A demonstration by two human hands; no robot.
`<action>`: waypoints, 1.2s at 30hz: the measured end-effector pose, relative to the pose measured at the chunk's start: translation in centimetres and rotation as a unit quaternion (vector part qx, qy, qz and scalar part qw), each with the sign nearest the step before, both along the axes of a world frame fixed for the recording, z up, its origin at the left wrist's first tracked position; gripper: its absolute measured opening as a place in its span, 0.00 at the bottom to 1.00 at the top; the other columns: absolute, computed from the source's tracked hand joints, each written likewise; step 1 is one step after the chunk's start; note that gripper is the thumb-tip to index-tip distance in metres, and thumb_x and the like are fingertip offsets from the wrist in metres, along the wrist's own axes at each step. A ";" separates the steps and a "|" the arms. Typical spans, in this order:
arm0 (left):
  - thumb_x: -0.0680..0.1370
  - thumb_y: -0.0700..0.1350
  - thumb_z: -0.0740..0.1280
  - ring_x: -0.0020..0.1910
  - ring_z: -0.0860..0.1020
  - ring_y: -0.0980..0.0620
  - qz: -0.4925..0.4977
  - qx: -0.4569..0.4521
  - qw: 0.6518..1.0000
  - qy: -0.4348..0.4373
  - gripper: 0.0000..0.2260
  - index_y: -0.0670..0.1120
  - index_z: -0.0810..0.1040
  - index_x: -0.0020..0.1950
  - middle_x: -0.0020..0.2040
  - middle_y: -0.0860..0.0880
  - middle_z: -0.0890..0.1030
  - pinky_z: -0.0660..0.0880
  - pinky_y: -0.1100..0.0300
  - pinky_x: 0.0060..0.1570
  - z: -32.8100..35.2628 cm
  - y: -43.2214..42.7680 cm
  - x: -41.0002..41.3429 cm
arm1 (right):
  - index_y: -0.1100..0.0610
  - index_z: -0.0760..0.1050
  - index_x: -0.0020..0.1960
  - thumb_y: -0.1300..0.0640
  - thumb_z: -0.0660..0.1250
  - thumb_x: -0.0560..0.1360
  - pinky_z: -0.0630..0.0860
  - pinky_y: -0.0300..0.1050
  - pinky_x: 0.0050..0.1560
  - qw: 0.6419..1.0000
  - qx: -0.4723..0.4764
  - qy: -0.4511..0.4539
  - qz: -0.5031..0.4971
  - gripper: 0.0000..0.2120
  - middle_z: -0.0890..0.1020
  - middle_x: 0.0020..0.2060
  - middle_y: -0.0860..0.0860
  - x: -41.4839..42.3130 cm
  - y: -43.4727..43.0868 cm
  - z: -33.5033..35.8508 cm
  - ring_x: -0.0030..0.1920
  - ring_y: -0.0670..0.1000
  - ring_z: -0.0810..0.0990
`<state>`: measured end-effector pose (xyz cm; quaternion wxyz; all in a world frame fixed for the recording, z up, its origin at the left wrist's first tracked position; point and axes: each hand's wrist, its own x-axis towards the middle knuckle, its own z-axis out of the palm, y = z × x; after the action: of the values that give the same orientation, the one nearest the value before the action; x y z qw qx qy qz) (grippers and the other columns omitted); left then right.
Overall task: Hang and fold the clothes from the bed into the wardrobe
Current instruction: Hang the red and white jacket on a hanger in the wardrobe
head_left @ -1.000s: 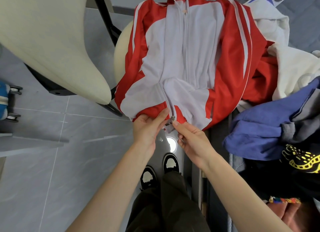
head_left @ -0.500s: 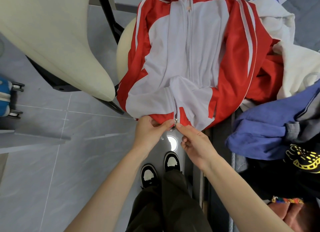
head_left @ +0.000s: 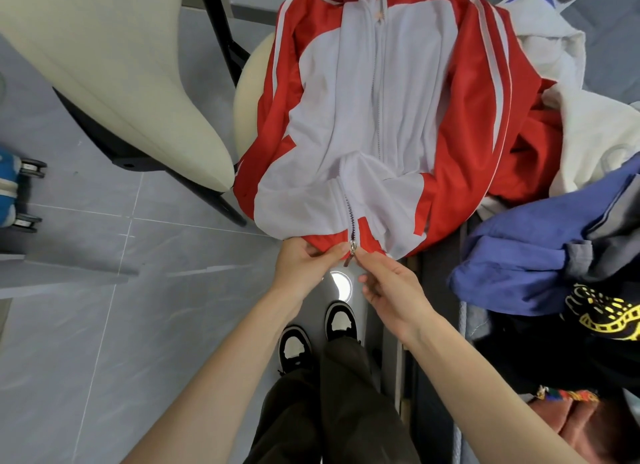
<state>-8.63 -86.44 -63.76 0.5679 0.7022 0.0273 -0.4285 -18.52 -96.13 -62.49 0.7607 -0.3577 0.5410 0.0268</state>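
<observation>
A red and white zip jacket (head_left: 381, 117) lies spread over the bed's edge, collar away from me. Its hem hangs toward me with the zip slider (head_left: 352, 247) at the very bottom. My left hand (head_left: 304, 266) pinches the red hem just left of the slider. My right hand (head_left: 391, 290) pinches the hem and zip end on the right side. Both hands meet at the zip's bottom. More clothes lie on the bed to the right: a white garment (head_left: 588, 128), a blue one (head_left: 526, 256) and a black one with yellow print (head_left: 602, 314).
A cream chair (head_left: 114, 76) with black legs stands at the left over the grey tiled floor (head_left: 86, 325). A blue wheeled object (head_left: 14, 193) sits at the far left edge. My legs and black-and-white shoes (head_left: 318, 335) are below, beside the bed frame (head_left: 408, 377).
The hem's two sides have been drawn together and the slider now sits at the bottom edge. Both hands have shifted slightly lower and closer to each other.
</observation>
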 end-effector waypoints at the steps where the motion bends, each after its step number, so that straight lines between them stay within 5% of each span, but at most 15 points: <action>1: 0.73 0.41 0.73 0.46 0.83 0.56 0.006 0.005 1.000 -0.002 0.04 0.47 0.83 0.47 0.44 0.51 0.85 0.78 0.63 0.49 0.0 0.1 0.0 | 0.55 0.84 0.44 0.54 0.72 0.73 0.71 0.35 0.36 1.000 -0.010 0.007 0.024 0.05 0.84 0.42 0.48 0.1 0.0 0.1 0.33 0.43 0.73; 5: 0.75 0.43 0.72 0.48 0.83 0.56 -0.011 0.014 1.000 -0.012 0.04 0.46 0.83 0.48 0.44 0.52 0.85 0.76 0.71 0.42 0.5 0.5 0.2 | 0.54 0.84 0.45 0.49 0.69 0.75 0.71 0.37 0.38 0.992 -0.021 0.027 0.118 0.10 0.85 0.47 0.48 0.2 -0.4 1.0 0.33 0.44 0.72; 11: 0.76 0.42 0.71 0.45 0.82 0.57 -0.049 0.021 0.998 -0.019 0.02 0.49 0.82 0.46 0.43 0.53 0.85 0.75 0.72 0.39 0.9 1.3 0.6 | 0.55 0.82 0.43 0.54 0.67 0.77 0.69 0.35 0.35 0.977 -0.062 0.023 0.203 0.08 0.84 0.37 0.47 -0.2 -1.4 1.9 0.30 0.43 0.71; 16: 0.75 0.40 0.70 0.47 0.81 0.59 -0.089 0.049 0.994 -0.037 0.07 0.45 0.81 0.53 0.45 0.54 0.83 0.76 0.72 0.46 0.5 1.9 -0.3 | 0.56 0.79 0.38 0.56 0.64 0.78 0.65 0.36 0.33 0.952 -0.093 0.063 0.286 0.11 0.75 0.26 0.47 1.1 -2.4 3.0 0.27 0.44 0.66; 21: 0.75 0.38 0.70 0.51 0.81 0.52 -0.099 0.082 0.992 0.004 0.10 0.42 0.80 0.56 0.52 0.46 0.83 0.76 0.60 0.55 0.0 2.5 -2.1 | 0.55 0.74 0.39 0.58 0.62 0.79 0.62 0.36 0.31 0.983 0.014 0.082 0.161 0.10 0.73 0.25 0.46 3.6 -2.7 4.1 0.27 0.44 0.64; 26: 0.76 0.39 0.69 0.49 0.80 0.52 -0.084 0.140 0.986 0.021 0.10 0.40 0.79 0.57 0.51 0.47 0.82 0.76 0.61 0.50 -0.8 4.0 -2.8 | 0.55 0.75 0.39 0.57 0.62 0.80 0.64 0.33 0.25 0.988 -0.039 0.087 0.120 0.10 0.74 0.24 0.45 6.7 -3.7 4.6 0.25 0.43 0.66; 29: 0.75 0.45 0.71 0.49 0.80 0.46 -0.079 0.233 0.968 -0.044 0.10 0.42 0.78 0.53 0.48 0.45 0.82 0.76 0.55 0.47 -0.9 4.6 -2.4 | 0.54 0.77 0.39 0.55 0.64 0.78 0.64 0.36 0.28 0.971 -0.100 0.099 0.192 0.10 0.73 0.27 0.46 6.7 -3.0 4.5 0.27 0.45 0.66; 32: 0.69 0.52 0.75 0.51 0.71 0.48 -0.002 0.289 0.944 -0.158 0.23 0.43 0.66 0.53 0.51 0.47 0.70 0.70 0.57 0.42 0.5 4.8 -2.5 | 0.53 0.77 0.38 0.53 0.64 0.79 0.63 0.38 0.29 0.955 -0.124 0.087 0.254 0.11 0.71 0.27 0.48 6.1 -2.5 4.5 0.27 0.46 0.65; 36: 0.63 0.57 0.77 0.49 0.70 0.48 -0.053 0.266 0.862 -0.428 0.30 0.44 0.68 0.53 0.50 0.46 0.70 0.71 0.57 0.43 1.2 4.0 -3.2 | 0.54 0.74 0.38 0.54 0.61 0.80 0.57 0.36 0.25 0.935 -0.106 0.060 0.334 0.12 0.68 0.24 0.48 5.6 -3.0 4.7 0.24 0.46 0.60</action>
<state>-11.85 -82.43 -62.56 0.2915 0.9414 -0.1426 -0.0916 -12.87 -99.14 -57.74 0.6318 -0.5938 0.4347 0.2434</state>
